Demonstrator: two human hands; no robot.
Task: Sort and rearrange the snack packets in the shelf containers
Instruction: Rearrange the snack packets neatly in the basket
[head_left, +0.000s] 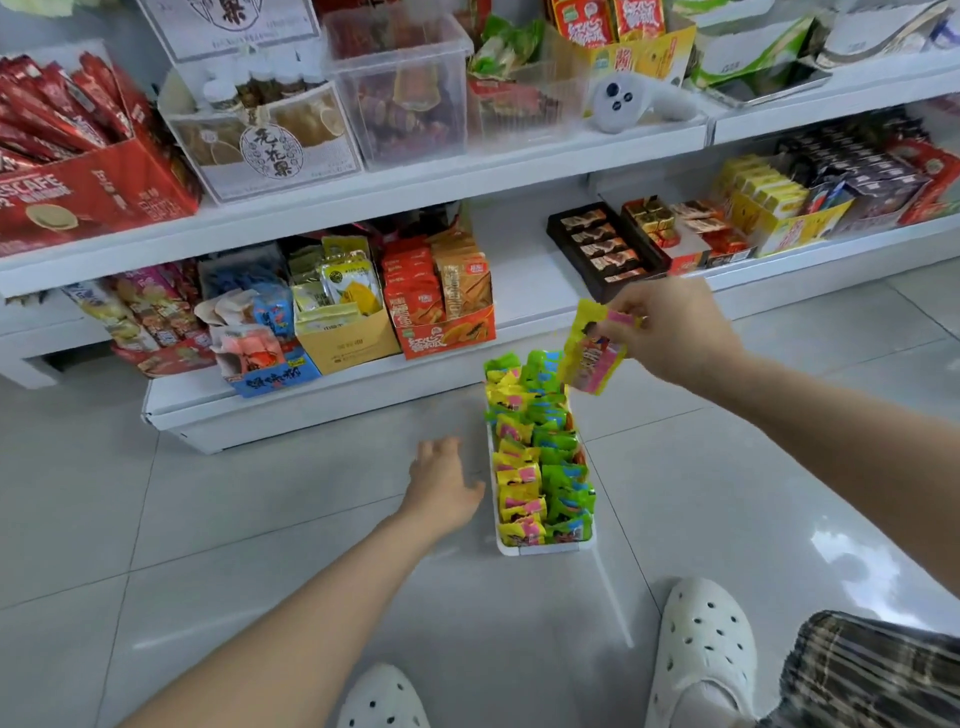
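A long white container lies on the floor tiles in front of the lowest shelf. It is packed with two rows of small snack packets: yellow-and-pink ones on the left, green-and-blue ones on the right. My right hand pinches one yellow-and-pink packet in the air above the container's far end. Just left of the container's middle, my left hand hovers with fingers spread and relaxed, holding nothing.
The lowest shelf carries cardboard boxes of assorted snack packets, with a bare gap to the right of the orange box. Trays of chocolates sit further right. My white clogs stand on the tiles near the container.
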